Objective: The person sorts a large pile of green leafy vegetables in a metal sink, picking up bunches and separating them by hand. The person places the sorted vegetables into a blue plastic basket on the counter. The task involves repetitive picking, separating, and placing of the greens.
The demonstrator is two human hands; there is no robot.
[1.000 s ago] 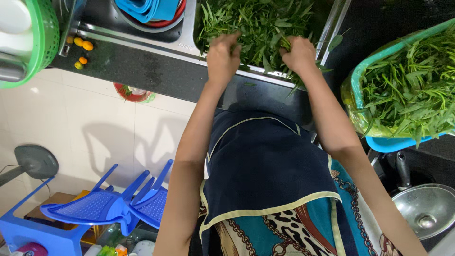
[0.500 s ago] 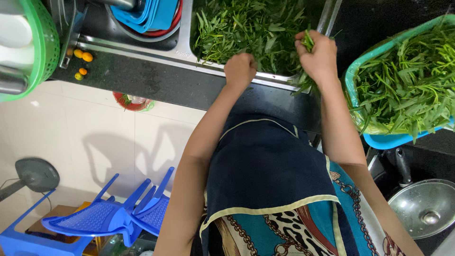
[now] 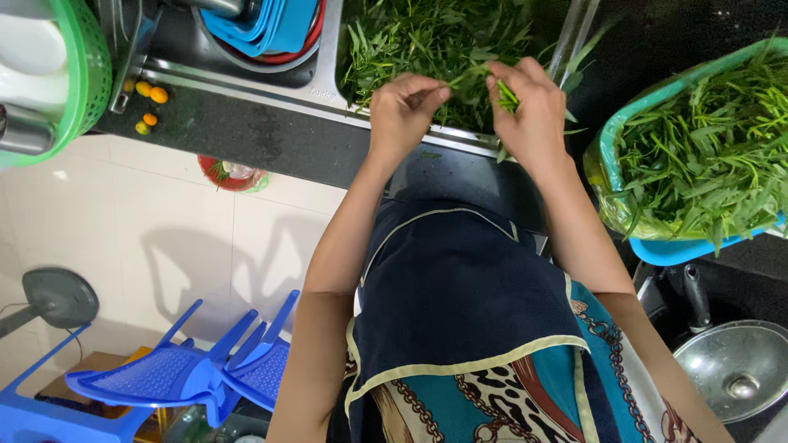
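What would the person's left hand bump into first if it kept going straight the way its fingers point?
Probably the right hand. The left hand points sideways along the green stem pinched between both hands, above the sink of leafy greens. Depth is hard to judge from above.

Two hands, left and right. Left of them, four small orange-yellow round fruits. Right of them, one teal plastic basket of leafy greens. Below, two blue plastic chairs.
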